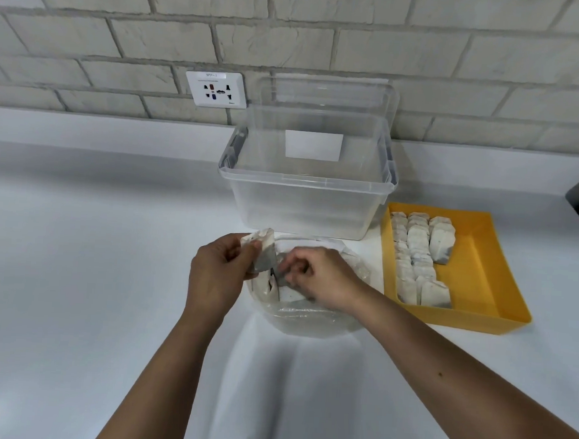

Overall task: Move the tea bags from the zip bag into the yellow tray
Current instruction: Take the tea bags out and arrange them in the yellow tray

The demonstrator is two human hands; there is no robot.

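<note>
Extraction step: left hand [213, 272] grip holds white paper tea bags [264, 248] over clear plastic zip bag [309, 322]; right hand [322, 277] grip pinches more inside. Next, likely: carry right to part-filled rectangular yellow plastic tray [482, 265].

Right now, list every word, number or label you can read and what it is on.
"9PP-1", roughly, blurred: strip atop the wall socket.
Small print and corner mark on the socket: too small to read.
Blank: the white label on the clear box.
No text on the tea bags, yellow tray or zip bag.
</note>
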